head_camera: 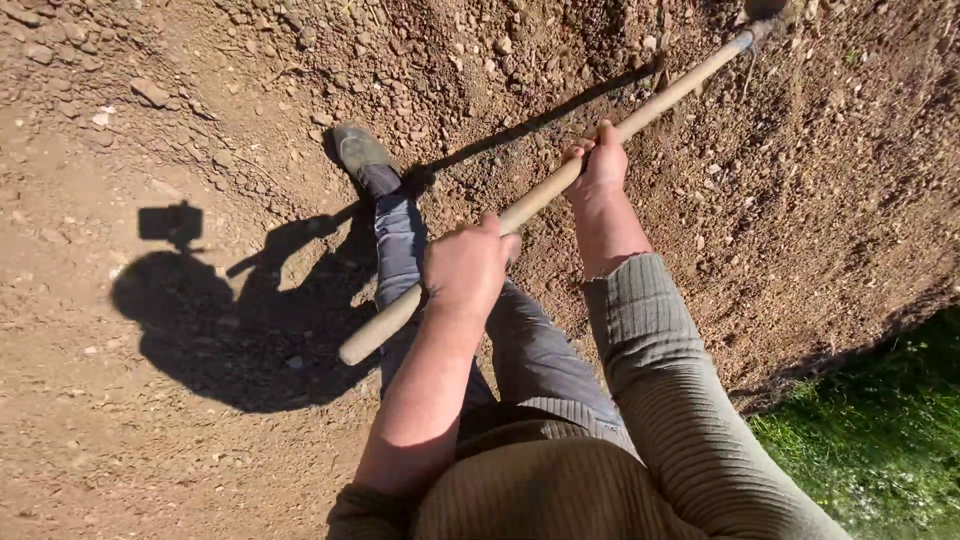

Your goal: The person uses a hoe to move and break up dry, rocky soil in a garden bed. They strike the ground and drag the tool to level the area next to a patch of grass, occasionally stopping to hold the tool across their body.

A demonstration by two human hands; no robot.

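A single camera sits on the person's head, looking steeply down past the torso, tilted sideways. It frames close the two bare hands and the loose brown stony soil (800, 180) beyond.

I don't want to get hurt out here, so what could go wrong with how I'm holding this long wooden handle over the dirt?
The tool head is out of view at the top edge, so a strike could glance off the loose stones. Your forward foot stands beside the wooden handle, close to its line of swing. The left hand and right hand are bare, so blisters or a slipping grip seem possible.
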